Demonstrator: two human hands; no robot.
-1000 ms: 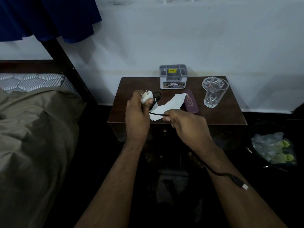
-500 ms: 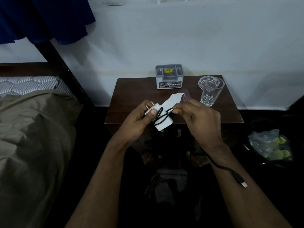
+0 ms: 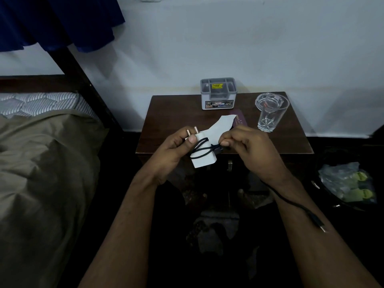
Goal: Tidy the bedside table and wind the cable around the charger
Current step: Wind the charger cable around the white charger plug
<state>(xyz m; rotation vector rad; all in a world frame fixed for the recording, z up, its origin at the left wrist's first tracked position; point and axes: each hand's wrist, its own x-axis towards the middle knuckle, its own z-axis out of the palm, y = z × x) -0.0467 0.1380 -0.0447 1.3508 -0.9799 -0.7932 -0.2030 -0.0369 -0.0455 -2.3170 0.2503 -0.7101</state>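
Note:
My left hand (image 3: 170, 150) grips a white charger (image 3: 204, 157) with two metal pins pointing up, held in front of the dark wooden bedside table (image 3: 172, 113). A black cable (image 3: 200, 148) crosses the charger's body in two loops. My right hand (image 3: 249, 148) pinches the cable just right of the charger. The rest of the cable runs under my right wrist and along the forearm, ending in a plug (image 3: 318, 223). On the table lie a white paper (image 3: 222, 126) and a purple case (image 3: 239, 120), both partly hidden by my hands.
A grey organiser box (image 3: 218, 93) stands at the table's back edge, an empty clear glass (image 3: 270, 112) at its right. A bed with a brown blanket (image 3: 41, 173) fills the left. A dark bin with plastic waste (image 3: 349, 183) sits on the floor right.
The charger came down from upright over the table toward me and now lies tilted. My right hand moved up beside it, and the cable now loops across the charger's body.

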